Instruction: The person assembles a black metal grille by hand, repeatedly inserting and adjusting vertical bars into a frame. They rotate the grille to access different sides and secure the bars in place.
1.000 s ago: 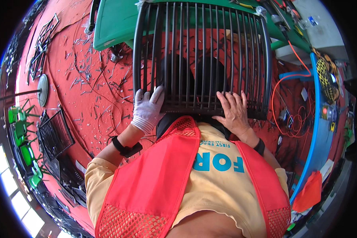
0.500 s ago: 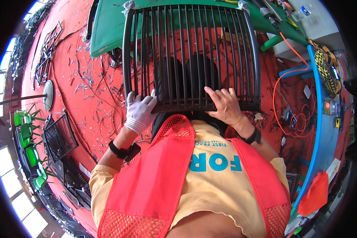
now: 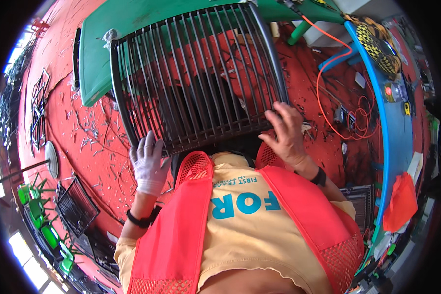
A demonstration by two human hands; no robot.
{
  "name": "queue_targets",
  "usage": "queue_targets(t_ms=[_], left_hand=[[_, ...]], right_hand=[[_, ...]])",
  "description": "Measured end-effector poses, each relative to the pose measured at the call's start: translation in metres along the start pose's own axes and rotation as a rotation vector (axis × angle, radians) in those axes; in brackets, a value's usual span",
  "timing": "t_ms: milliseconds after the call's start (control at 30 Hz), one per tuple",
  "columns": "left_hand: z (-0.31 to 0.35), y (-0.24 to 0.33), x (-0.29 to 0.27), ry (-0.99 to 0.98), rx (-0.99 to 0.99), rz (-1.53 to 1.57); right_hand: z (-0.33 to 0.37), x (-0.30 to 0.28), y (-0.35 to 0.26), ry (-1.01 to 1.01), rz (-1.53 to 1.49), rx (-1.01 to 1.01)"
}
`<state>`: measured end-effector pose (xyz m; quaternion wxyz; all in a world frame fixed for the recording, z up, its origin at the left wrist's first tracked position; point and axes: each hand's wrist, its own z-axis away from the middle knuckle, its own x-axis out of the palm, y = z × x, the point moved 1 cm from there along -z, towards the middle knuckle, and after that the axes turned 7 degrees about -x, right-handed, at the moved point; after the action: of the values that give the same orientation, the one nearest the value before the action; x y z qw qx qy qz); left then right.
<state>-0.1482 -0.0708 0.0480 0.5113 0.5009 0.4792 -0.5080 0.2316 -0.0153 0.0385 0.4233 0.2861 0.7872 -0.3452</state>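
Note:
A dark slatted frame panel with a curved outline lies tilted before me, its far end over the green table and its near edge by my lap. Clear plastic wrap covers one far corner. My left hand, in a white glove, is at the panel's near left corner with fingers spread. At the near right corner is my bare right hand, its fingers apart and curved toward the side rail. Whether either hand's fingertips touch the panel, I cannot tell.
The green table stands ahead. A blue-edged table on the right bears a yellow-and-black bundle and a red cloth. An orange cable coils on the scrap-strewn red floor. Green chairs and a dark panel stand left.
Both hands have loosened from the panel's near edge and moved out to its corners, fingers spreading. The panel now appears turned, its far end leaning left, and the whole view has shifted.

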Motion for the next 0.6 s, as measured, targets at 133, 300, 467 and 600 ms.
queue_targets(t_ms=[133,300,467,600], left_hand=[[-0.016,0.019,-0.03,0.184,0.136,0.307],[-0.054,0.086,-0.019,0.076,0.527,0.502],[-0.094,0.139,-0.009,0.058,0.792,0.52],[-0.108,0.182,0.004,0.013,0.787,0.509]], right_hand=[[0.019,-0.021,0.055,0.152,-0.091,0.168],[0.028,0.004,0.09,0.206,-0.951,0.815],[0.016,0.042,0.081,0.321,-1.448,0.915],[0.012,0.054,0.071,0.379,-1.354,1.0]])
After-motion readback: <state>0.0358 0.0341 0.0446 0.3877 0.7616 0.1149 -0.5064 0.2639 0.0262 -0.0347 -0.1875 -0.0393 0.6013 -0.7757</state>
